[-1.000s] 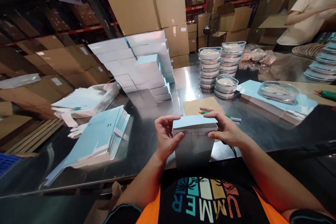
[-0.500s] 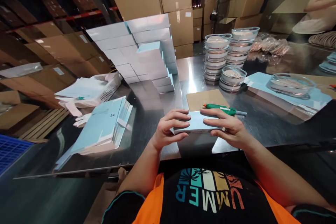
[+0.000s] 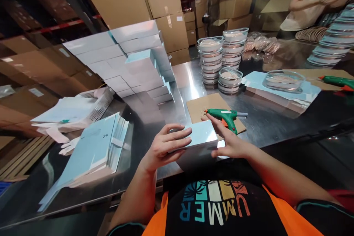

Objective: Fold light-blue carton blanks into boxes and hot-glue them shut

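A light-blue and white cardboard box (image 3: pixel 203 132) lies at the front of the table before me. My left hand (image 3: pixel 168 143) grips its left end, fingers across the top and thumb low at the front. At the other end, my right hand (image 3: pixel 228 140) is open, its fingers and thumb spread around the right corner; whether it touches the box I cannot tell. Just beyond the right fingers a green glue gun (image 3: pixel 225 116) with an orange tip rests on a brown cardboard sheet (image 3: pixel 204 103).
White boxes (image 3: pixel 121 62) are stacked at the back left. Flat light-blue cartons (image 3: pixel 91 143) and a white basket (image 3: pixel 102 107) sit at left. Clear round containers (image 3: pixel 210 59) stand behind. A second glue gun (image 3: pixel 339 81) lies far right. Another person (image 3: pixel 309 3) stands at the back right.
My right hand has come off the box top to its right corner, fingers spreading. The box is now tilted slightly and sits further left, uncovering the glue gun. The camera view has turned right.
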A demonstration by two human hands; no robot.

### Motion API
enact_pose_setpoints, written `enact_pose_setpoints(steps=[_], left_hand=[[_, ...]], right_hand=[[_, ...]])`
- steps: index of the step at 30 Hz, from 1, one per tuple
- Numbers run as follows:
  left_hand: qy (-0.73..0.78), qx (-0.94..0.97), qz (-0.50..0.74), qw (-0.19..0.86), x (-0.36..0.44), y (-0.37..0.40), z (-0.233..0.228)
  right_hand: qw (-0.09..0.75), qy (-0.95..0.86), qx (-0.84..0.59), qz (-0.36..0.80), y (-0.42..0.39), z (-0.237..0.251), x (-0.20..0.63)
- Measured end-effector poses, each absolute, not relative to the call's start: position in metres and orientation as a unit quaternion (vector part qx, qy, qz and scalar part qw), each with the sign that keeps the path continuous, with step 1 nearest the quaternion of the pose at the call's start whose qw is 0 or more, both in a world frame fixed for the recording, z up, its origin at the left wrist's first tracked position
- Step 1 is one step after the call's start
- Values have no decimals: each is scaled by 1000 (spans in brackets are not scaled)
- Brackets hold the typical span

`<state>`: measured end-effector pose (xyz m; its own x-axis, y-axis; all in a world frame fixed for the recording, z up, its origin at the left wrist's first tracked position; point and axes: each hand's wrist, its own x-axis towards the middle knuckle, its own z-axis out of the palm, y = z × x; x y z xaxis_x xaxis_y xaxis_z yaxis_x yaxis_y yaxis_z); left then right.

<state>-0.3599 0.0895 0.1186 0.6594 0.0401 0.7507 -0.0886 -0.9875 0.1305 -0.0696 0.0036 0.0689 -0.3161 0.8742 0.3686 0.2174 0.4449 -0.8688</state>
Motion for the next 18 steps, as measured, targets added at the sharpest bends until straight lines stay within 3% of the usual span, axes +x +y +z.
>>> enact_pose_setpoints(steps=[6,13,18], left_hand=[[8,913,406,19,-361,74,127],[60,927,369,-11,-364,52,136],[70,931,359,-22,-365,49,127]], right_hand=[[498,-668,-369,413,-13,96,-80],[470,-722,-391,323,-16,100,-95],[480,-718,-378,334,-14,98,-98]])
